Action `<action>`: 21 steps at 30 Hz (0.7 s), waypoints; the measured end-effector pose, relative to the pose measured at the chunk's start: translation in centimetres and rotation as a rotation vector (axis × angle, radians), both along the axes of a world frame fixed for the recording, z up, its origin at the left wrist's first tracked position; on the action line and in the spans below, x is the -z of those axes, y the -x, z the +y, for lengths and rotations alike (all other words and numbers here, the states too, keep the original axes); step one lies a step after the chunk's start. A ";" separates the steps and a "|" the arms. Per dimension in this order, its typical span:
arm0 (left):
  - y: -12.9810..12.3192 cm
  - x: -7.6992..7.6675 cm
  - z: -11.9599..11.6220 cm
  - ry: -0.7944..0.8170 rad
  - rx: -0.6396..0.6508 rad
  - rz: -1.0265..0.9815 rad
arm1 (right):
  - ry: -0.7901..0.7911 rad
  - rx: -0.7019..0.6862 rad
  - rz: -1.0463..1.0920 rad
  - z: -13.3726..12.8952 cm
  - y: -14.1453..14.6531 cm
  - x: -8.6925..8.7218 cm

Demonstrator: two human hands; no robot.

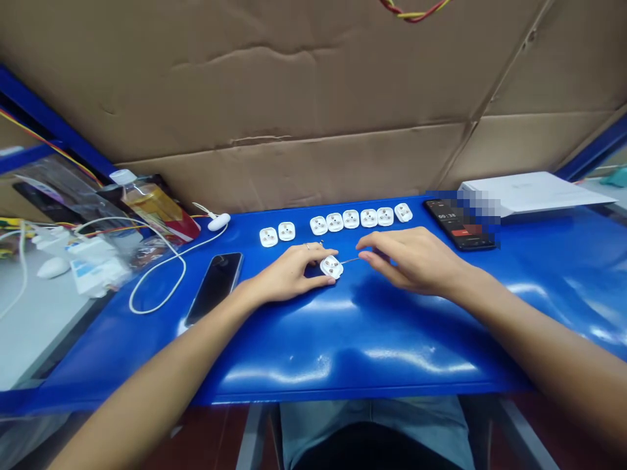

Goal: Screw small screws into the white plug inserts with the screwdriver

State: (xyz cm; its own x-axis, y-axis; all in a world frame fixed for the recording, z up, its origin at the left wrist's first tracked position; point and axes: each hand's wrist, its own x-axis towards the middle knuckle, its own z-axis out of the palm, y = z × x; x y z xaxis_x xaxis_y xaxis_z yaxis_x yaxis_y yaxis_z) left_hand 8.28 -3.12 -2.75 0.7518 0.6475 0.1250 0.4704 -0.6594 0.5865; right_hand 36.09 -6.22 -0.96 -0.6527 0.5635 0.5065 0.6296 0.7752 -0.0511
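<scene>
The left hand (290, 271) clamps the white piece (332, 267), likely light, rigid, best rim-held; the right hand (416, 261) pinches a thin rod (351, 260).

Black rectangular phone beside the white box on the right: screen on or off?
On: the black rectangular phone shows lit digits reading 00:38 and a red patch; part of the display is pixelated.
</scene>
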 end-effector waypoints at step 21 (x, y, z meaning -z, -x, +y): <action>0.1 0.4 0.2 0.011 -0.002 -0.004 | 0.081 -0.111 0.059 0.3 -0.5 0.0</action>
State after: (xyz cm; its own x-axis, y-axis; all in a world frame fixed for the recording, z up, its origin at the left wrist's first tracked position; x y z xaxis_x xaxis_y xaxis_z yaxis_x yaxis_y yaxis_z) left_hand 8.13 -2.88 -3.12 0.7498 0.6506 0.1209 0.4695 -0.6518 0.5956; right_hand 36.59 -5.94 -0.94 -0.6837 0.5297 0.5019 0.5340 0.8320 -0.1506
